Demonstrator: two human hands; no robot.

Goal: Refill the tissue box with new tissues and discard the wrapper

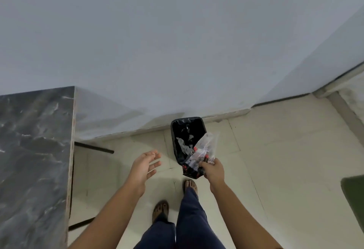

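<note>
Fingers of the right hand (pixel 213 170) pinch the lower end of a clear plastic wrapper (pixel 202 151) with red and black print, the arm stretched forward and down so the wrapper rises from the fingertips over the open mouth of a small black-lined bin (pixel 188 128) against the wall (pixel 177 41). The left hand (pixel 144 165) hovers empty to the left of the bin, palm turned inward and fingers spread loosely, forearm extended. Below the hands, bare feet in sandals stand on pale floor tiles (pixel 275 150), with a dark marbled tabletop (pixel 33 150) at far left.
</note>
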